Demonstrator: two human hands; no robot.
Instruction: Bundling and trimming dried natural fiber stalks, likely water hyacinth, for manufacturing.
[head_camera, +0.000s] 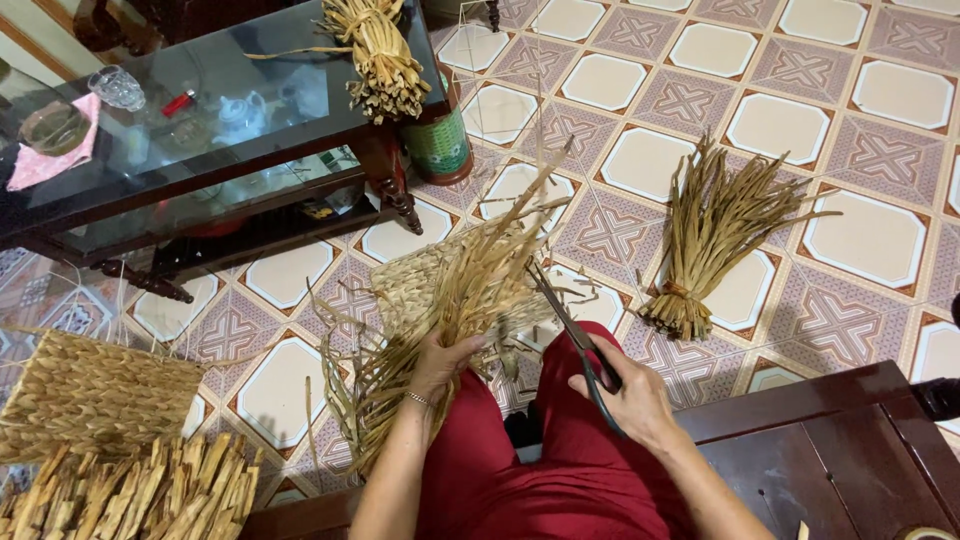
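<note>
1. Left hand (440, 362), grip closed round reed bundle (455, 300), held over lap above tiled floor (780, 125).
2. Right hand (625, 390), grip through scissors (575, 340), blades touching bundle.
3. Tied sheaf (715, 235) lying on floor, well apart.
4. Woven basket (90, 395) at left; contents hidden.
5. Glass worktop (200, 130) carrying another sheaf (380, 55).

There is no screen and no sign in this view. The only thing that may count as a package is a round container (438, 145) with a green and white pattern and a reddish-brown base. It stands upright on the tiled floor (780, 125), just beside the carved leg at the right corner of the dark glass-topped surface (130, 190), and it is partly hidden under that corner. Whether it carries a label, I cannot tell. No other package or label is visible on the floor or on the surface.
</note>
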